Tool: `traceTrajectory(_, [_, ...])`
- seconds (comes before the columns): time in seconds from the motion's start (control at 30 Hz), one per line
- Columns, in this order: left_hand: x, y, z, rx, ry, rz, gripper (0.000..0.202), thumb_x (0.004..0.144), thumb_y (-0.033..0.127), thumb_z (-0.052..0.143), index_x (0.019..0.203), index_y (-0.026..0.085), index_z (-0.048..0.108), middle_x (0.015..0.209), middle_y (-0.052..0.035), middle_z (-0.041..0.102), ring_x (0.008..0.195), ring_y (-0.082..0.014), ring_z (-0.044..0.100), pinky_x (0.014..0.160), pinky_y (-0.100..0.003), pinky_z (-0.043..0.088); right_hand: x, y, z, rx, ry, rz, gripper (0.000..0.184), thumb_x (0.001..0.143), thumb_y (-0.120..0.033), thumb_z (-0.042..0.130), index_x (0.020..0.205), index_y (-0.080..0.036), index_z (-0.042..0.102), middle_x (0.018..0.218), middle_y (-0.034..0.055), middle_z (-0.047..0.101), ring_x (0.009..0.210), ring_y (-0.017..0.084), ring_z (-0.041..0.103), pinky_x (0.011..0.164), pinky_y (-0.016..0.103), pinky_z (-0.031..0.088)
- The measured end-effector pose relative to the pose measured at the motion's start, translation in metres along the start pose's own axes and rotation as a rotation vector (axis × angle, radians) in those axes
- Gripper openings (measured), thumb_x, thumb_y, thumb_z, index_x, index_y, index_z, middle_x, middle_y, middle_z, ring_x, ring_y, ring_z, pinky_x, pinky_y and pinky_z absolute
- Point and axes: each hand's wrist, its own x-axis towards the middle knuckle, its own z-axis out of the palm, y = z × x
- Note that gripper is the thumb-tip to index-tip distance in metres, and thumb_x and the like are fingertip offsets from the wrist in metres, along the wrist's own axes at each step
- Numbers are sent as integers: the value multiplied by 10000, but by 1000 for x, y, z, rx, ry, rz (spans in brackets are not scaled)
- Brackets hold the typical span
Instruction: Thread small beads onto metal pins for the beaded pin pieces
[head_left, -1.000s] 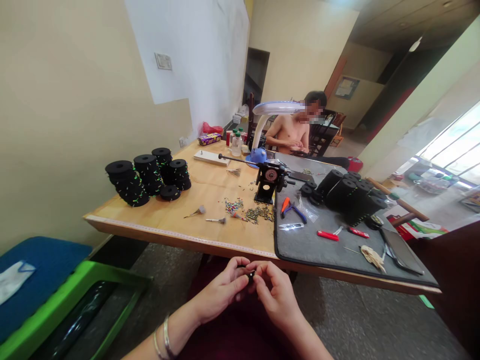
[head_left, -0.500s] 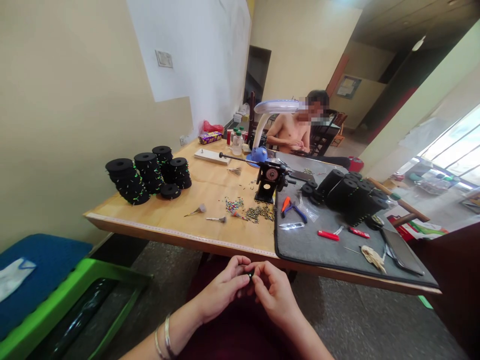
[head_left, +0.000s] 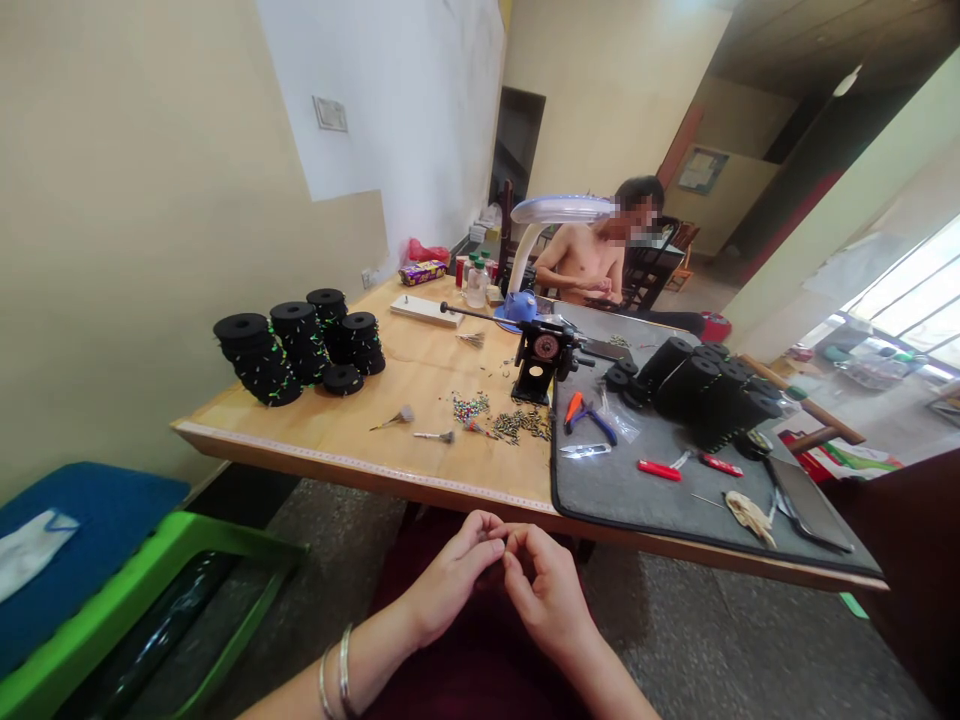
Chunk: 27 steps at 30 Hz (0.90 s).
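My left hand [head_left: 450, 580] and my right hand [head_left: 551, 592] meet over my lap, just below the front edge of the wooden table [head_left: 315, 435]. Both have fingers curled and fingertips pinched together at one spot. Whatever sits between the fingertips is too small and too hidden to name. Silver bangles [head_left: 335, 680] circle my left wrist. Nearest on the table is a pile of small beads and metal bits [head_left: 495, 420].
Stacks of black spools [head_left: 296, 345] stand at the table's left; more black spools [head_left: 705, 390] lie on the grey mat [head_left: 622, 490] with pliers [head_left: 589, 415] and red tools. A black winder [head_left: 540, 362], a lamp [head_left: 559, 215] and a seated person [head_left: 600, 260] are beyond. A green stool [head_left: 172, 590] stands left.
A small dark piece seen between my fingertips earlier is now covered by them. My hands have shifted slightly; the view has tilted a little.
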Motion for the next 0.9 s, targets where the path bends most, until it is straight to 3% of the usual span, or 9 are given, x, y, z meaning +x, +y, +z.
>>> traceTrajectory(0.3, [0,3,-2,270,27,142,146,827,332,507,861,194,469,825,11,462,750,-134,415,661,-250,361,-1,5,1,32,23,-54,90,828,-139,493,760,-198,501,892,70,647,791,167,602,704,250,484])
traceTrajectory(0.47, [4,-2,-7,122,-74,116,169,863,349,472,945,202,463,881,5,482,745,-127,443,650,-252,365,-1,10,3,158,78,11,111,879,-226,483,775,-194,505,932,84,648,703,152,596,658,254,498])
traceTrajectory(0.57, [5,-3,-13,28,-110,101,192,830,240,496,1016,218,451,1005,-16,530,832,-142,494,704,-273,388,1,14,6,327,84,79,160,887,-305,503,778,-187,509,984,96,648,658,142,598,608,250,508])
traceTrajectory(0.7, [4,0,-21,95,-93,173,281,809,200,564,1066,226,454,1142,-60,548,1046,-197,500,850,-334,395,4,19,6,419,153,157,218,863,-398,547,845,-182,530,1014,114,654,731,177,638,631,276,529])
traceTrajectory(0.77, [4,2,-28,137,-14,252,339,772,209,638,1061,224,461,1142,-67,549,1126,-212,472,957,-359,350,4,21,3,363,176,182,269,861,-447,534,840,-178,537,872,100,682,677,178,639,575,253,509])
traceTrajectory(0.8, [5,3,-32,155,42,295,367,751,211,670,1055,220,465,1127,-67,552,1138,-214,471,995,-366,325,4,22,1,321,182,190,291,858,-468,528,798,-184,530,705,59,670,569,159,607,509,228,475])
traceTrajectory(0.83, [6,5,-38,171,104,333,381,736,217,690,1046,216,468,1112,-69,554,1134,-217,480,1009,-371,320,4,24,-1,267,169,197,316,852,-491,525,747,-193,515,508,-1,593,436,131,530,447,209,425])
traceTrajectory(0.9, [8,11,-54,226,229,413,387,729,240,703,1037,202,472,1090,-80,567,1100,-223,513,991,-377,353,4,29,-3,142,141,234,373,828,-535,528,659,-205,495,368,-54,465,331,106,420,375,198,336])
